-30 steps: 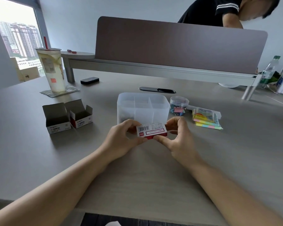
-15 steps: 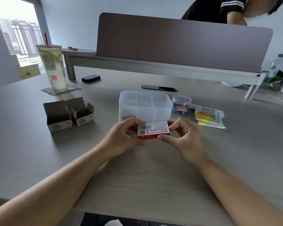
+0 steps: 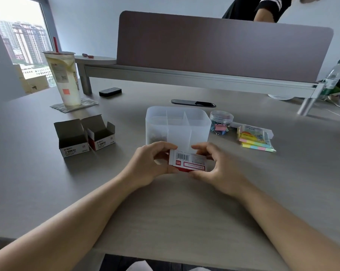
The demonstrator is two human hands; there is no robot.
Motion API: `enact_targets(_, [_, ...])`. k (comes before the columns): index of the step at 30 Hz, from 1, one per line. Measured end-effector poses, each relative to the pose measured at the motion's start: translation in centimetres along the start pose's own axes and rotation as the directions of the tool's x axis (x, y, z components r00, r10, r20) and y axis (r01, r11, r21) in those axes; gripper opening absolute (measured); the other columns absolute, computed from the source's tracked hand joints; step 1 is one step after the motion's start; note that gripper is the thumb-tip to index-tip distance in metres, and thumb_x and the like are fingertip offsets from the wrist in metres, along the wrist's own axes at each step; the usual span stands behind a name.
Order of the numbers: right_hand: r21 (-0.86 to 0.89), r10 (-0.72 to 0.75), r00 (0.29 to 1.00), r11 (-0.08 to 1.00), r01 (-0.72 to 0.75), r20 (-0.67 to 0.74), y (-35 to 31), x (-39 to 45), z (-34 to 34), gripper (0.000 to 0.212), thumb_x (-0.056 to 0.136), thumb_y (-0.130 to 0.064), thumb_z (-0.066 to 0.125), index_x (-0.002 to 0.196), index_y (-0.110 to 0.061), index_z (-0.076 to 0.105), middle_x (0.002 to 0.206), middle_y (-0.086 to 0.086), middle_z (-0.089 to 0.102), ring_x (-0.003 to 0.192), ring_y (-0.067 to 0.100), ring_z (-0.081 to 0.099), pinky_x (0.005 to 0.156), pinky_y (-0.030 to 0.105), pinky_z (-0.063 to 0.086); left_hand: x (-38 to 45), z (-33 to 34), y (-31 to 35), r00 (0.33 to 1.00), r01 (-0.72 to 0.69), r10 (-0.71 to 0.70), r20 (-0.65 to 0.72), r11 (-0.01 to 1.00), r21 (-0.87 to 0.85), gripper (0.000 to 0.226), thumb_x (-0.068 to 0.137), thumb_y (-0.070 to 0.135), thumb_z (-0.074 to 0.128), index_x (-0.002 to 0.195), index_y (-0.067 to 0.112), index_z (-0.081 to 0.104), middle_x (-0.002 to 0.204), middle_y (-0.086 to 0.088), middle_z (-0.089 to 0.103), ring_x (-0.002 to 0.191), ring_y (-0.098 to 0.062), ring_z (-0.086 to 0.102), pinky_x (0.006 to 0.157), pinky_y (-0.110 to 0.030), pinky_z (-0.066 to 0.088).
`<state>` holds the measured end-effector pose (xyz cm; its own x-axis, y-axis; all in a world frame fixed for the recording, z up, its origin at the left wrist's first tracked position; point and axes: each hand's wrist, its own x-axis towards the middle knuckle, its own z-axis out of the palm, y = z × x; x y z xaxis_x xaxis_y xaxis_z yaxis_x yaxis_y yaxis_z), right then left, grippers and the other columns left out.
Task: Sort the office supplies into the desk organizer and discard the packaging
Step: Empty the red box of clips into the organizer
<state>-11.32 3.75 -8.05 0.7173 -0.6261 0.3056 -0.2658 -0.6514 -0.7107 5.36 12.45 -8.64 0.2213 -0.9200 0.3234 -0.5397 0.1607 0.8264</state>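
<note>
Both hands, left (image 3: 151, 163) and right (image 3: 216, 169), pinch a small red box (image 3: 187, 163) by its ends at frame centre, just before the organizer (image 3: 177, 128), seemingly to open it.

organizer (image 3: 196, 133) ahead, open boxes (image 3: 85, 134) left

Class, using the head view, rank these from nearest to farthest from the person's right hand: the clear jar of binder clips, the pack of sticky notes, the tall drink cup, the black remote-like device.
From the right hand:
1. Jar of binder clips, just beyond it.
2. Pack of sticky notes, to the right; close to the jar's rank.
3. Black device, far left.
4. Drink cup, farthest left.
</note>
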Motion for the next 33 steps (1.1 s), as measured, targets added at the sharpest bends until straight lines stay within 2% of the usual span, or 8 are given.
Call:
enact_targets(4, [-0.107, -0.042, 0.999, 0.993, 0.045, 0.027, -0.4, 0.0, -0.1, 0.047, 0.072, -0.018, 0.072, 0.116, -0.016, 0.055, 0.104, -0.002, 0.055, 0.093, 0.007, 0.051, 0.074, -0.001, 0.036, 0.0, 0.2, 0.1, 1.000, 0.008, -0.009, 0.016, 0.998, 0.055, 0.048, 0.062, 0.010, 0.078, 0.106, 0.016, 0.061, 0.093, 0.007, 0.063, 0.086, -0.001, 0.062, 0.083, -0.013, 0.050])
enact_targets(7, [-0.117, -0.044, 0.999, 0.992, 0.046, 0.019, -0.4, -0.1, -0.5, 0.045, 0.071, -0.014, 0.072, 0.114, -0.013, 0.057, 0.101, -0.002, 0.054, 0.093, 0.008, 0.050, 0.073, -0.002, 0.035, 0.0, 0.0, -0.1, 1.000, 0.012, -0.013, 0.011, 0.998, 0.068, 0.042, 0.061, 0.011, 0.078, 0.095, 0.027, 0.058, 0.088, 0.013, 0.061, 0.078, 0.009, 0.060, 0.076, -0.005, 0.047])
enact_targets(13, [-0.119, -0.035, 0.999, 0.992, 0.034, -0.002, -0.4, -0.3, -0.5, 0.043, 0.069, -0.011, 0.073, 0.108, -0.014, 0.054, 0.091, -0.012, 0.048, 0.086, 0.005, 0.049, 0.073, 0.000, 0.038, -0.2, -0.2, -0.3, 1.000, 0.009, -0.010, 0.022, 0.997, 0.078, 0.044, 0.065, 0.003, 0.074, 0.084, 0.034, 0.051, 0.093, 0.004, 0.063, 0.090, -0.018, 0.063, 0.082, -0.030, 0.054])
enact_targets(19, [-0.097, -0.038, 0.999, 0.994, 0.040, 0.020, -0.3, -0.1, -0.1, 0.051, 0.073, -0.011, 0.070, 0.120, -0.016, 0.050, 0.102, -0.007, 0.049, 0.094, 0.007, 0.051, 0.077, -0.001, 0.038, 0.1, 0.0, -0.3, 0.999, -0.048, 0.042, 0.033, 0.976, 0.214, 0.039, 0.066, 0.007, 0.075, 0.101, 0.016, 0.060, 0.094, 0.007, 0.056, 0.089, -0.016, 0.060, 0.078, -0.013, 0.047])
enact_targets(25, [-0.126, 0.014, 0.999, 0.992, -0.008, 0.050, 0.4, -0.2, -1.0, 0.045, 0.074, -0.009, 0.067, 0.116, -0.015, 0.053, 0.102, -0.006, 0.052, 0.097, 0.009, 0.053, 0.074, -0.003, 0.037, 0.0, -0.8, -0.5, 1.000, 0.010, -0.011, 0.004, 0.973, 0.229, 0.040, 0.065, 0.008, 0.076, 0.102, 0.014, 0.062, 0.091, 0.006, 0.057, 0.089, -0.020, 0.060, 0.074, -0.010, 0.046])
enact_targets(27, [-0.121, 0.051, 0.997, 0.992, -0.045, 0.049, 0.8, -0.2, -1.4, 0.045, 0.075, -0.008, 0.067, 0.116, -0.015, 0.053, 0.102, -0.006, 0.052, 0.098, 0.011, 0.053, 0.072, -0.004, 0.036, 0.0, -1.2, -0.7, 0.999, 0.053, -0.053, -0.004, 0.974, 0.219, 0.041, 0.065, 0.009, 0.076, 0.103, 0.015, 0.061, 0.095, 0.000, 0.060, 0.091, -0.022, 0.061, 0.077, -0.014, 0.049])
enact_targets(30, [-0.111, 0.119, 0.991, 0.988, -0.111, 0.062, 1.2, -0.3, -2.0, 0.046, 0.075, -0.011, 0.068, 0.117, -0.016, 0.052, 0.107, -0.003, 0.053, 0.098, 0.010, 0.051, 0.070, -0.003, 0.037, 0.0, -1.6, -0.9, 0.997, 0.081, -0.082, -0.006, 0.970, 0.228, 0.042, 0.064, 0.012, 0.077, 0.103, 0.017, 0.061, 0.098, -0.007, 0.063, 0.093, -0.028, 0.061, 0.087, -0.034, 0.052])
enact_targets(33, [-0.136, 0.163, 0.983, 0.979, -0.151, 0.086, 1.6, -0.3, -2.4, 0.046, 0.076, -0.014, 0.068, 0.119, -0.017, 0.051, 0.114, 0.001, 0.054, 0.098, 0.009, 0.049, 0.071, 0.002, 0.036, -0.1, -2.0, -0.9, 0.994, 0.111, -0.108, -0.025, 0.960, 0.256, 0.043, 0.064, 0.015, 0.077, 0.104, 0.018, 0.062, 0.098, -0.008, 0.063, 0.088, -0.027, 0.061, 0.082, -0.032, 0.051])
